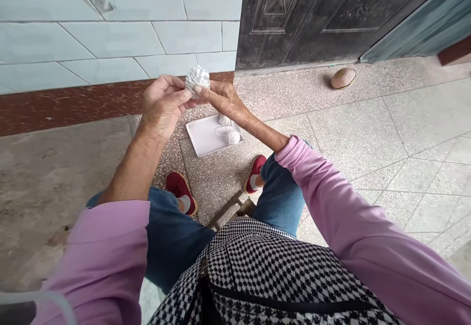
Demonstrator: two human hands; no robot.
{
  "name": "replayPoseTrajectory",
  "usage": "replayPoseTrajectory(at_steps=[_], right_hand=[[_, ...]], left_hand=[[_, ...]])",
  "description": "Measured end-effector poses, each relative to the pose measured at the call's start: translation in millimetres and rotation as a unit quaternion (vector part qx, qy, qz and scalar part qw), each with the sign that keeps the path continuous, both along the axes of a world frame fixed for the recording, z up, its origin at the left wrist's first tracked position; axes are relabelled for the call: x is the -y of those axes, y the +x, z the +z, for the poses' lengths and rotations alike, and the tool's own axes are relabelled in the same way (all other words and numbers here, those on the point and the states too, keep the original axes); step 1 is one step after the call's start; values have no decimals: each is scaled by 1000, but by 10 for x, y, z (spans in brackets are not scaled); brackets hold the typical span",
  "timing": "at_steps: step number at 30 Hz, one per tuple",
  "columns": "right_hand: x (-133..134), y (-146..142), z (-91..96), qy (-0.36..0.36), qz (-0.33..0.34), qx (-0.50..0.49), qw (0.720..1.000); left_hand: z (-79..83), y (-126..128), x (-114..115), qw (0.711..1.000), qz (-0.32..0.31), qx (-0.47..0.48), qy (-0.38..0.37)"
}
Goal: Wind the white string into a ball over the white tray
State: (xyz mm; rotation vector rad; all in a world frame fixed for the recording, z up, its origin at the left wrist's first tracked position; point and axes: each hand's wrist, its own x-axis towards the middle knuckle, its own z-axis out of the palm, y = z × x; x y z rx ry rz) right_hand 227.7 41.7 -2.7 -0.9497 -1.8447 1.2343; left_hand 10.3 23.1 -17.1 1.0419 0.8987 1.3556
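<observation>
Up in front of the tiled wall, a small white ruffled rosette (197, 78) is held between both hands. My left hand (165, 100) grips its left side, thumb along the lower edge and fingers behind. From the other side my right hand (225, 98) pinches it, with the thumb pressed on its front. The rosette's back and underside are hidden by the fingers. Below the hands, a shallow white tray (206, 136) lies on the floor. In its right part are a ball of white yarn (232, 137) and a second white ball (224, 119), with loose strands around them.
A pale tiled wall (114, 40) with a red-brown skirting stands ahead, beside a dark panelled door (294, 16). A rounded pinkish object (343, 78) sits on the floor near the door. Red shoes (181, 191) flank the tray's near side. Part of a stool frame (230, 210) shows between the legs.
</observation>
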Motion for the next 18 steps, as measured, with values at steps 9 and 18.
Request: replayPoseTrajectory(at_steps=[9,18], right_hand=[[149,34,8,-97,15,0,995],[240,17,-248,33,102,85,991]], left_hand=[[39,-123,25,993,-40,-105,-25],[18,-89,7,988,23,-153,-8]])
